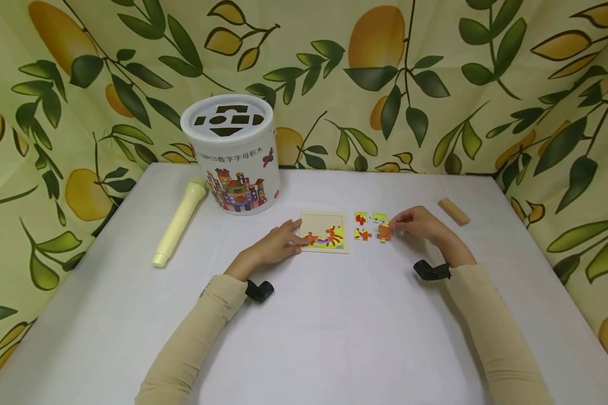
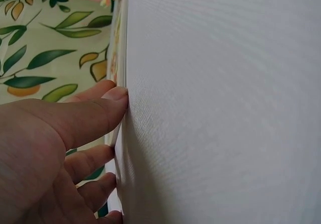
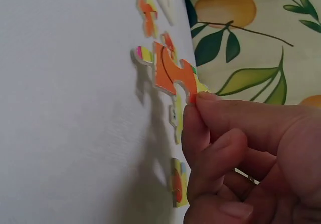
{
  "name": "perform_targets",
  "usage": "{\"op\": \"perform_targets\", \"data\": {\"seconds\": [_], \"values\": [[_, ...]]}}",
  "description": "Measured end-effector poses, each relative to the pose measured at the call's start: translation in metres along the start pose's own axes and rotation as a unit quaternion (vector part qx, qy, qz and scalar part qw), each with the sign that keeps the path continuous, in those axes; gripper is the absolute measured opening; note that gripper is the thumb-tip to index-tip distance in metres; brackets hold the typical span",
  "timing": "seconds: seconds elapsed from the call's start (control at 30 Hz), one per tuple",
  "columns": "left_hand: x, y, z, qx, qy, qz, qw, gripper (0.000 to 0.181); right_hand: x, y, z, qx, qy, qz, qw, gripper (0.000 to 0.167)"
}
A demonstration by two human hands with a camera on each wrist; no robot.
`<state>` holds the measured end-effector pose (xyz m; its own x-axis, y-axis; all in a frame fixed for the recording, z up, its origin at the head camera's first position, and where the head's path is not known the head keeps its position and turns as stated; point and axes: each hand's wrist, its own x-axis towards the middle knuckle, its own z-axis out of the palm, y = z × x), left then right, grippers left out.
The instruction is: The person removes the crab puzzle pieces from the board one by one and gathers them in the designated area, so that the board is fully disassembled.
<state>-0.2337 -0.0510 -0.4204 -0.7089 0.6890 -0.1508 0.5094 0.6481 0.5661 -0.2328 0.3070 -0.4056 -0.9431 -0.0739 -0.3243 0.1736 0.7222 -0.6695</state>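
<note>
My right hand [image 1: 416,222] pinches an orange and yellow jigsaw piece [image 3: 165,72] between thumb and index finger, raised a little off the table. Around it lie more jigsaw pieces, among them a red and yellow one [image 1: 361,218], an orange one [image 1: 362,234] and a pale yellow one [image 1: 380,216]. Left of these is a square wooden puzzle tray [image 1: 324,251], its lower part filled with coloured pieces and its upper part bare wood. My left hand [image 1: 278,244] rests at the tray's left side, fingers extended, with the thumb [image 2: 115,101] touching its near edge.
A white block bucket [image 1: 240,152] with a shape-cut lid stands at the back left. Beside it lies a pale yellow stick [image 1: 179,225]. A small wooden block [image 1: 454,211] is at the right. Fruit-patterned cloth [image 1: 309,73] hangs behind the white table [image 1: 344,337].
</note>
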Motion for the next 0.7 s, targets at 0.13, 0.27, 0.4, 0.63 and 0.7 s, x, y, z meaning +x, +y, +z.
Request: {"op": "perform_targets", "data": {"seconds": [0.13,0.27,0.4,0.63,0.7], "values": [[0.0005,-0.0015,0.0007,-0.003,0.001,-0.003,1.0000,0.035,0.0013,-0.0004,0.0058,-0.020,0.003,0.001,0.9998,0.024],[0.0010,-0.0017,0.0006,-0.007,0.001,-0.003,1.0000,0.035,0.0009,-0.0024,0.0086,-0.034,0.011,0.001,0.9993,0.026],[0.0004,-0.0018,0.0005,-0.002,0.001,-0.006,1.0000,0.035,-0.0011,-0.0040,0.0090,-0.041,0.014,-0.007,0.9990,0.028],[0.0008,-0.0025,0.0011,-0.001,-0.001,-0.008,1.0000,0.035,-0.0045,-0.0051,0.0065,-0.046,0.025,-0.010,0.9986,0.026],[0.0012,-0.0020,0.0008,-0.001,-0.003,-0.010,0.9999,0.035,-0.0047,-0.0055,0.0057,-0.051,0.026,-0.016,0.9982,0.027]]}}
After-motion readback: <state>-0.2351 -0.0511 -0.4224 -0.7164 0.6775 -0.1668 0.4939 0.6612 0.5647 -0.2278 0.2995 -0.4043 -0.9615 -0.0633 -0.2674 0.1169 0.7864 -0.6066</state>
